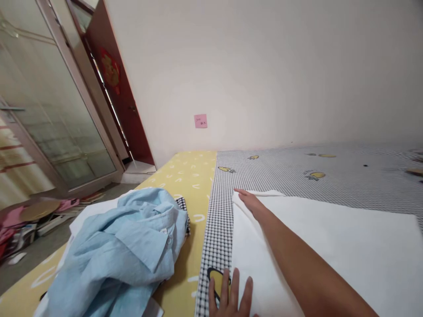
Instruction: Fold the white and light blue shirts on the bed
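A white cloth [330, 237] lies spread on the bed, with a folded-over layer along its left side. My right hand [250, 203] reaches to the cloth's far left corner, its fingers stretched out and touching the fabric there. The thumb side is partly hidden. Low in the view, my left hand [229, 297] has its fingers spread, resting at the near left edge of the cloth, partly over the checked bedding. To the left sits a heap of clothes, with a crumpled light blue shirt [132, 246] on top.
The bed cover has a yellow strip [198, 180] and a black-and-white checked part [218, 211] with pineapple prints. A pink note [200, 121] is stuck on the wall [264, 79]. Books and other items [42, 215] lie on the floor at left, near a glass door [56, 88] and a red door [119, 83].
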`<state>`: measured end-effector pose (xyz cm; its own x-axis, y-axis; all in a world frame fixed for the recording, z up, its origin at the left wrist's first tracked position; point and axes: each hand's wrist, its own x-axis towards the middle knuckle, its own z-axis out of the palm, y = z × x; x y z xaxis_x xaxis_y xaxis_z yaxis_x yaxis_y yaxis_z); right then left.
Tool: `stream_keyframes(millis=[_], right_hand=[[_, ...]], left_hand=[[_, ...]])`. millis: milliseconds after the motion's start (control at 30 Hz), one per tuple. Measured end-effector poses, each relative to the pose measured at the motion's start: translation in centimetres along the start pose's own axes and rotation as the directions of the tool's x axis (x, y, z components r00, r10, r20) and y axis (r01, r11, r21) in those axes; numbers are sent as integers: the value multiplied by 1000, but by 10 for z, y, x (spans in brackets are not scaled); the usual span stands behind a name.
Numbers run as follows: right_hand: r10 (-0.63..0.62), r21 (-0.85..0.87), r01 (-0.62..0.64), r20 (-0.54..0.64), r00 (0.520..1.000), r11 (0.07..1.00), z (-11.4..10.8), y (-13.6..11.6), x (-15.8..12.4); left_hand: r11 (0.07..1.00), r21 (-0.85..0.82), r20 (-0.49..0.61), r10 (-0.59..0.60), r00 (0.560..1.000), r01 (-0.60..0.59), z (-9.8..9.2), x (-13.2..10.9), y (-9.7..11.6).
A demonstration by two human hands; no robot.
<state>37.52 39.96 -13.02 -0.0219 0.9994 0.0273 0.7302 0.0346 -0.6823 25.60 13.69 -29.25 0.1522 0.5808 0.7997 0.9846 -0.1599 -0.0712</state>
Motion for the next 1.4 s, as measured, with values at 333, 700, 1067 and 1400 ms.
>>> stream_keyframes(millis=[333,700,1067,1400], right_hand=[[-2,-285,-34,-124,992,958,-21,-3,-19],[15,-467,-91,-163,987,880,-40,19,-21],[-330,-507,264,-43,943,820,-14,3,-74],[-189,-371,288,281,941,883,17,27,-20]], left_hand=[[1000,28,50,11,999,-12,-4,2,0],[1000,25,92,-12,996,10,-4,0,2],[999,46,112,5,994,-10,-7,-1,3],[997,69,181,24,983,-37,-22,8,-1]])
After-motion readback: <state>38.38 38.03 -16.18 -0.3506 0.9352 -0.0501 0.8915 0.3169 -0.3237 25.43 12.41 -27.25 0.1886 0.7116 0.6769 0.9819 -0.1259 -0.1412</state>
